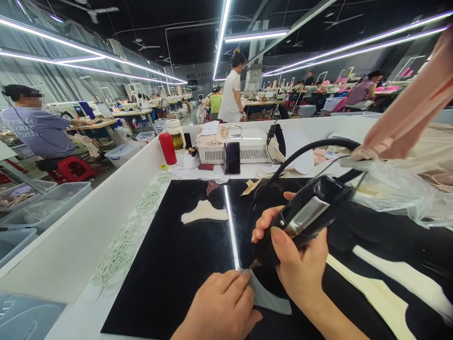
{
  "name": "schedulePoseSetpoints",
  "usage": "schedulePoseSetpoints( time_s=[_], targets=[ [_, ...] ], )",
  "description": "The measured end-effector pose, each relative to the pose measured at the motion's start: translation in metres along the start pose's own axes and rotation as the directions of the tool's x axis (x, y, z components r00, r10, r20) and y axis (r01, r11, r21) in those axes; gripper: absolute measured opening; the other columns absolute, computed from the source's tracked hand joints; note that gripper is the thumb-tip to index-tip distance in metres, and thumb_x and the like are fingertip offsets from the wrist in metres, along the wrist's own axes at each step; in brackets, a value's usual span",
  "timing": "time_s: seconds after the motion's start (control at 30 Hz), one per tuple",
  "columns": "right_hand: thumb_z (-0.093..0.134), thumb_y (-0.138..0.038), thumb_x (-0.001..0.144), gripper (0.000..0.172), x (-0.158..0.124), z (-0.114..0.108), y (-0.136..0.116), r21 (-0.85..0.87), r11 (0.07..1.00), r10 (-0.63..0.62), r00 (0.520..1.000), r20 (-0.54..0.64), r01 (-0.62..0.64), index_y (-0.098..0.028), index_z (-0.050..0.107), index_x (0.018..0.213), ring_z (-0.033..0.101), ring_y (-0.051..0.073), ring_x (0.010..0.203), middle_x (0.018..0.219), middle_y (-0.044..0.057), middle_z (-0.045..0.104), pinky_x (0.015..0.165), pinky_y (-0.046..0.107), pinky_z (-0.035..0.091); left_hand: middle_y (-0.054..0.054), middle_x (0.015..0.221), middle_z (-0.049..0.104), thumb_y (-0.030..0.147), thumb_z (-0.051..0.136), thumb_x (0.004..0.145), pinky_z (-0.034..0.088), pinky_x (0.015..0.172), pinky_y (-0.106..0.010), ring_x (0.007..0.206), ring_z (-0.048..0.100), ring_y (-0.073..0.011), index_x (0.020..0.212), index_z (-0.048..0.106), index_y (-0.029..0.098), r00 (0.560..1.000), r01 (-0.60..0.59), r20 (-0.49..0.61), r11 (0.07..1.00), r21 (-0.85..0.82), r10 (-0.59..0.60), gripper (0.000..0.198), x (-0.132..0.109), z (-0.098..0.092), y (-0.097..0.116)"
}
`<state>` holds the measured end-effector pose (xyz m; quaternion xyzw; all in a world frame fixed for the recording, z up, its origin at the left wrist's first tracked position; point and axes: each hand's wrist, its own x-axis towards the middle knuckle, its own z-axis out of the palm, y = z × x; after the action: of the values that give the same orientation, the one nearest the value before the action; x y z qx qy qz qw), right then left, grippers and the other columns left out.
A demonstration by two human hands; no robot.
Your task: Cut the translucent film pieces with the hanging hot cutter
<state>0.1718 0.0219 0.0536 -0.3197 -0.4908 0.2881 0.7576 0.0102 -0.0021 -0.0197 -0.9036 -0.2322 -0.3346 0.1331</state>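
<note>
Two hands work near the middle of the near edge of the desk, over one black board. The right hand has its fingers wrapped round one black handheld tool with a single metal strip on its side; one thick black cable arcs above it. The left hand lies palm down, fingers close together on the left end of one grey curved piece; whether they pinch it or only press it is unclear. That piece lies flat on the board, toward the desk's near edge and below the tool.

Three larger pale pieces lie about: one cream piece toward the far edge, left of the tool, and two pale yellow strips toward the near right corner. Two small scraps sit by the board's far edge, one maroon and one tan. Several heaps of pale green rings, too tangled to count, run along the desk's left edge.

At the far edge stand one red tumbler, one jug and one white vented box, with one phone upright before it. One pink cloth hangs over the right side, beside clear plastic.
</note>
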Motion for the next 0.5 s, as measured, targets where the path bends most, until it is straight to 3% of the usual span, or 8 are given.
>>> schedulePoseSetpoints(
  time_s=[0.23,0.5],
  targets=[
    [0.074,-0.023,0.090,0.035,-0.0031,0.0079,0.0003,0.085,0.994,0.070,0.997,0.016,-0.071,-0.032,0.052,0.116,0.063,0.014,0.061,0.083,-0.005,0.068,0.053,0.028,0.054,-0.005,0.108,0.079,0.035,0.043,0.110,0.059,0.065,-0.031,0.092,0.075,-0.0197,0.095,0.069,0.013,1.000,0.002,0.003,1.000,-0.021,-0.002,0.037,-0.0017,0.0001,0.0001],
    [0.073,-0.021,0.090,0.037,-0.0054,0.0072,0.0010,0.096,0.992,0.076,0.997,0.018,-0.077,-0.034,0.053,0.119,0.064,0.014,0.063,0.082,-0.005,0.068,0.061,0.031,0.058,-0.005,0.104,0.079,0.035,0.044,0.110,0.056,0.063,-0.029,0.091,0.075,-0.0185,0.095,0.069,0.012,1.000,0.000,-0.010,1.000,-0.012,0.000,0.037,-0.0001,0.0002,0.0008]
  ],
)
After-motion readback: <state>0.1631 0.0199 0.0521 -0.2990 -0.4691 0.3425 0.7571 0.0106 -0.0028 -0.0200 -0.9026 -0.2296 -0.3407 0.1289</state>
